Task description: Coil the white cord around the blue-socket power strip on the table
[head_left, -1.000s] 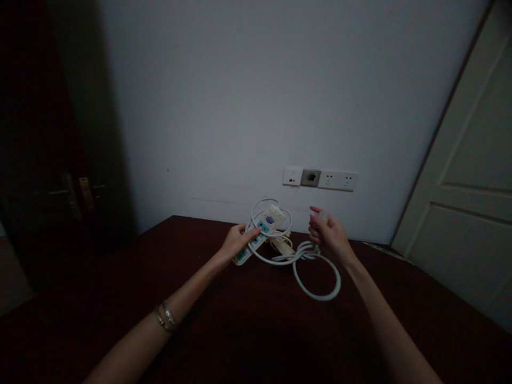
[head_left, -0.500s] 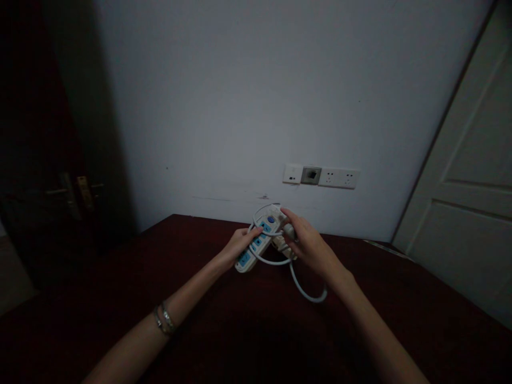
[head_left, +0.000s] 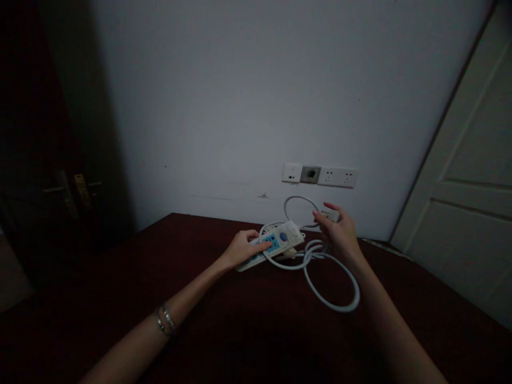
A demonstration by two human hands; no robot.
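Note:
A white power strip point(head_left: 280, 242) with blue sockets lies on the dark red table point(head_left: 224, 320) near the wall. My left hand point(head_left: 242, 249) presses down on its near end, fingers curled over it. My right hand point(head_left: 338, 232) is raised just right of the strip and is closed on the white plug at the end of the strip's cord. The white cord point(head_left: 332, 290) loops from that hand over the strip and lies in a wide ring on the table below my right wrist.
A row of wall sockets point(head_left: 320, 175) sits on the white wall just above the table's back edge. A pale door point(head_left: 468, 202) stands at the right. A dark door with a metal handle point(head_left: 66, 194) is at the left.
My right hand has pulled back from the strip to the right with the plug, drawing the cord out into a wider loop. The left hand has stayed on the strip, which now lies flatter.

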